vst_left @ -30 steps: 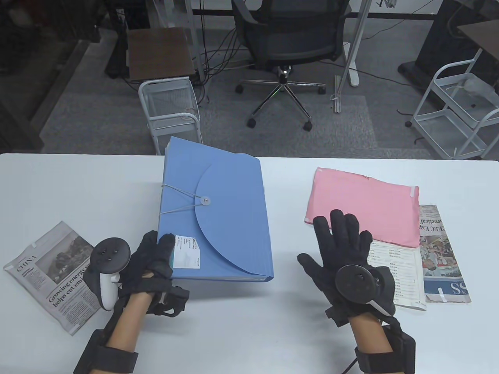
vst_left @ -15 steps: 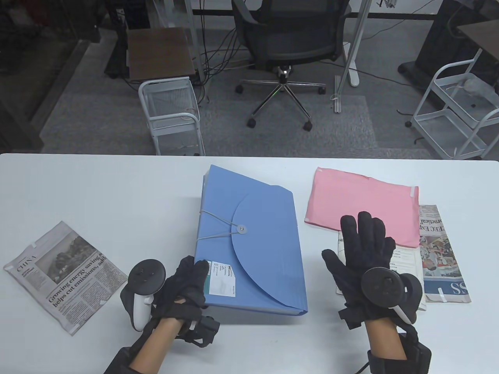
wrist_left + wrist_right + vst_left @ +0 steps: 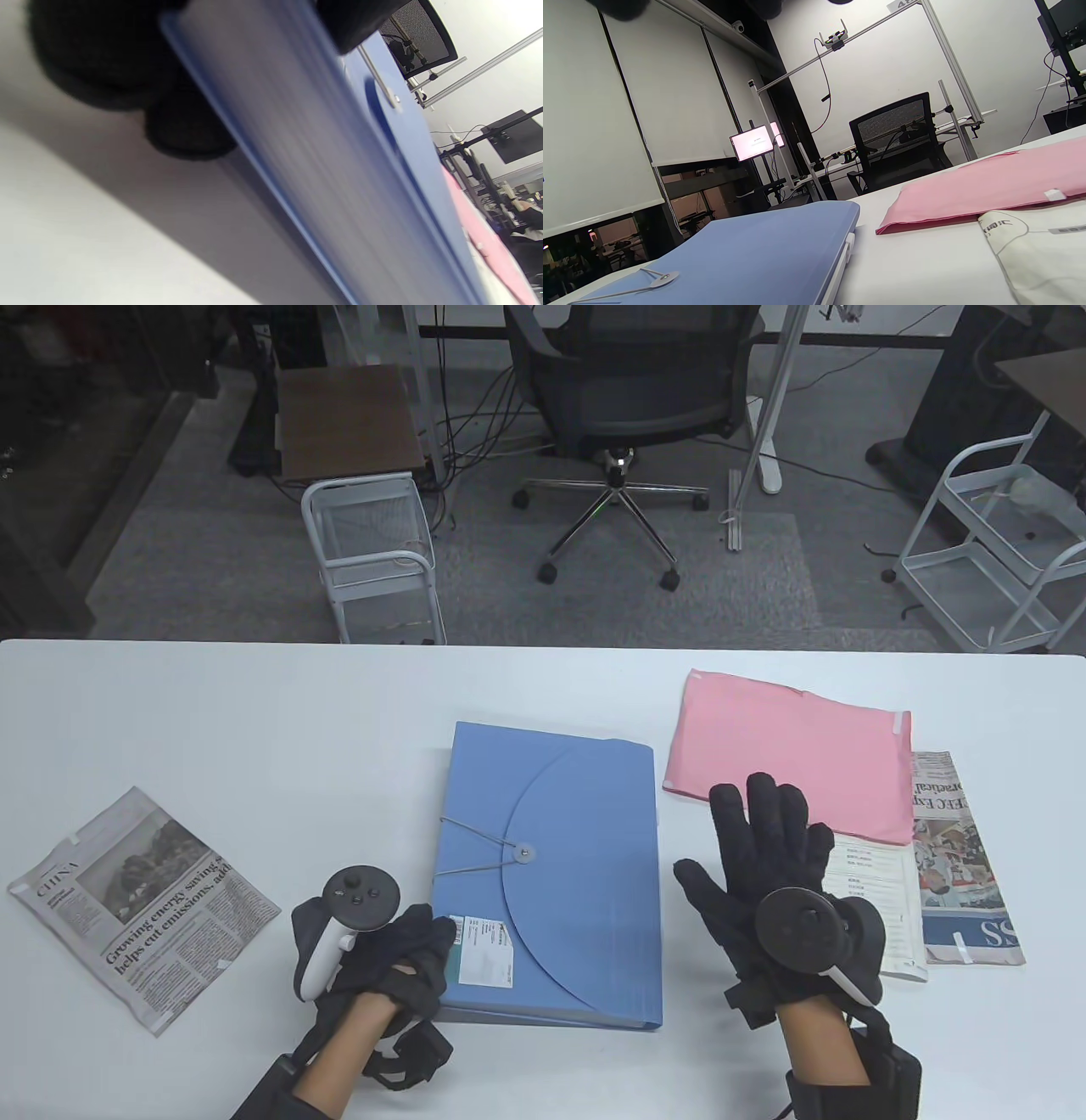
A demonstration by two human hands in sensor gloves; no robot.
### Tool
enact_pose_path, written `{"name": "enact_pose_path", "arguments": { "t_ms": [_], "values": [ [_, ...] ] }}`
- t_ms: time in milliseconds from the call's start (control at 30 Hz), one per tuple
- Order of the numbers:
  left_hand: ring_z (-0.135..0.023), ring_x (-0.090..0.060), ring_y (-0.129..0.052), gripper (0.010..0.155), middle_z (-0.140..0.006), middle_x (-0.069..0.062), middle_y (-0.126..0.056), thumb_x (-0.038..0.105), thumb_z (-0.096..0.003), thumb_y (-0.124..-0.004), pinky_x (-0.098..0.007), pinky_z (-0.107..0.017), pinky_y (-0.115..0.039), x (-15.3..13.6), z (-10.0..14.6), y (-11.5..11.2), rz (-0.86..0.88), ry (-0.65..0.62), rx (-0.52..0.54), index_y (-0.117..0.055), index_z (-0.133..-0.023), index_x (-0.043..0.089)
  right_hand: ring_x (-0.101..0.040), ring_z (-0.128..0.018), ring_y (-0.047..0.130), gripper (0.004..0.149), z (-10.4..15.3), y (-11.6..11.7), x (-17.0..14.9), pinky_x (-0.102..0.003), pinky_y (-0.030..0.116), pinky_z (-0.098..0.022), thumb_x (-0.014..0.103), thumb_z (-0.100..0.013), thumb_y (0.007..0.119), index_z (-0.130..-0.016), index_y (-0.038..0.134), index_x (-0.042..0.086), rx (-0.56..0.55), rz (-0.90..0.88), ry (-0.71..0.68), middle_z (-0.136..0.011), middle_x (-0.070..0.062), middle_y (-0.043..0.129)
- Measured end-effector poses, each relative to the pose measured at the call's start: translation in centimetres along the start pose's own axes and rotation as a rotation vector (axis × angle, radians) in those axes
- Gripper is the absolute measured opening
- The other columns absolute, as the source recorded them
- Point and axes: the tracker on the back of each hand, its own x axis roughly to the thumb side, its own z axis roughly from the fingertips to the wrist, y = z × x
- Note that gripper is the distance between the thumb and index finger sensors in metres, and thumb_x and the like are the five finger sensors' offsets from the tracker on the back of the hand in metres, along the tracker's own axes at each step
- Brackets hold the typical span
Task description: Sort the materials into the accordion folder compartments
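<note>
Two hands are working the table (image 3: 254, 712) here, and the left hand (image 3: 399, 959) is gripping the near-left corner of the blue accordion folder (image 3: 551, 882), fingers wrapped round its edge beside the white label (image 3: 485, 950). The folder is lying flat in the middle, its long axis running away from the person, flap closed and the elastic cord (image 3: 475, 848) looped round the button (image 3: 526, 854). The right hand (image 3: 764, 865) is hovering spread and empty just to the folder's right, fingertips over the pink sheet (image 3: 797, 755) and the printed page (image 3: 874, 891). That button is sitting between the hands, slightly nearer the right one, I'd say, so unhooking looks like its job. Newspapers are lying at far left (image 3: 136, 899) and far right (image 3: 963, 857).
</note>
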Motion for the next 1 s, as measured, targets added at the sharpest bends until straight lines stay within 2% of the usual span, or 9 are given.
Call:
{"name": "enact_pose_path", "arguments": {
  "t_ms": [167, 233, 267, 367, 433, 567, 733, 867, 1000],
  "values": [
    [-0.057, -0.036, -0.099, 0.057, -0.09, -0.026, -0.077, 0.035, -0.0636, -0.057, -0.049, -0.036, -0.086, 0.2, -0.7, -0.3, -0.204, 0.035, -0.035, -0.064, -0.105, -0.004, -0.058, -0.11, 0.022, 0.08, -0.1, 1.1, 0.6, -0.085, 0.024, -0.066, 0.071, -0.057, 0.05, -0.119, 0.032, 0.022, 0.052, 0.029, -0.02, -0.125, -0.026, 0.022],
    [-0.057, -0.04, -0.097, 0.062, -0.092, -0.029, -0.075, 0.036, -0.0641, -0.064, -0.051, -0.035, -0.084, 0.7, -0.5, -0.3, -0.228, 0.04, -0.013, -0.061, -0.109, -0.006, -0.058, -0.11, 0.022, 0.08, -0.2, 1.7, 1.0, -0.085, 0.024, -0.066, 0.071, -0.057, 0.051, -0.119, 0.032, 0.022, 0.079, 0.044, -0.03, -0.125, -0.026, 0.022],
    [-0.059, -0.042, -0.096, 0.065, -0.095, -0.031, -0.072, 0.038, -0.0641, -0.066, -0.052, -0.036, -0.083, 1.0, -0.4, -0.3, -0.312, 0.047, 0.002, -0.058, -0.111, -0.006, -0.058, -0.11, 0.022, 0.08, -0.2, 2.0, 1.1, -0.085, 0.025, -0.066, 0.07, -0.057, 0.051, -0.119, 0.032, 0.022, 0.095, 0.054, -0.035, -0.125, -0.026, 0.022],
    [-0.066, -0.047, -0.093, 0.067, -0.102, -0.035, -0.066, 0.039, -0.0644, -0.062, -0.054, -0.039, -0.082, 1.8, 0.2, 0.0, -0.469, 0.044, 0.079, -0.056, -0.112, -0.007, -0.058, -0.11, 0.022, 0.08, -0.4, 3.1, 1.8, -0.085, 0.025, -0.066, 0.07, -0.057, 0.051, -0.119, 0.033, 0.022, 0.153, 0.064, -0.061, -0.125, -0.025, 0.022],
    [-0.069, -0.048, -0.091, 0.068, -0.103, -0.036, -0.064, 0.042, -0.0644, -0.062, -0.055, -0.042, -0.08, 2.2, 0.4, 0.5, -0.483, 0.034, 0.138, -0.055, -0.114, -0.005, -0.058, -0.11, 0.022, 0.08, -0.5, 3.9, 2.2, -0.085, 0.026, -0.066, 0.07, -0.057, 0.052, -0.118, 0.033, 0.022, 0.192, 0.084, -0.071, -0.125, -0.026, 0.022],
    [-0.078, -0.053, -0.083, 0.07, -0.11, -0.037, -0.056, 0.047, -0.0649, -0.064, -0.059, -0.048, -0.076, 3.2, 0.4, 1.7, -0.436, 0.011, 0.175, -0.056, -0.115, 0.0, -0.057, -0.109, 0.022, 0.079, -0.8, 5.5, 3.2, -0.084, 0.028, -0.066, 0.068, -0.058, 0.055, -0.118, 0.034, 0.023, 0.311, 0.096, -0.098, -0.125, -0.025, 0.022],
    [-0.085, -0.051, -0.078, 0.061, -0.114, -0.029, -0.058, 0.044, -0.0638, -0.07, -0.059, -0.055, -0.073, 6.3, -0.7, 2.2, -0.498, -0.049, 0.227, -0.063, -0.114, 0.01, -0.057, -0.109, 0.02, 0.078, -0.8, 8.3, 4.1, -0.084, 0.032, -0.067, 0.067, -0.058, 0.058, -0.118, 0.032, 0.024, 0.516, 0.076, -0.105, -0.124, -0.025, 0.019],
    [-0.091, -0.048, -0.077, 0.06, -0.117, -0.02, -0.061, 0.045, -0.0616, -0.076, -0.058, -0.059, -0.073, 9.0, -3.2, 0.5, -0.668, -0.075, 0.262, -0.066, -0.114, 0.017, -0.058, -0.107, 0.015, 0.077, -0.5, 10.1, 4.7, -0.084, 0.032, -0.067, 0.066, -0.059, 0.058, -0.118, 0.029, 0.027, 0.653, 0.093, -0.098, -0.123, -0.025, 0.012],
    [-0.092, -0.046, -0.078, 0.057, -0.117, -0.015, -0.065, 0.046, -0.0593, -0.08, -0.057, -0.06, -0.073, 9.5, -5.6, -1.8, -0.802, -0.04, 0.197, -0.074, -0.109, 0.02, -0.058, -0.106, 0.01, 0.073, -0.2, 11.4, 4.9, -0.083, 0.032, -0.067, 0.065, -0.059, 0.059, -0.117, 0.031, 0.03, 0.717, 0.092, -0.096, -0.122, -0.025, 0.01]
  ]
}}
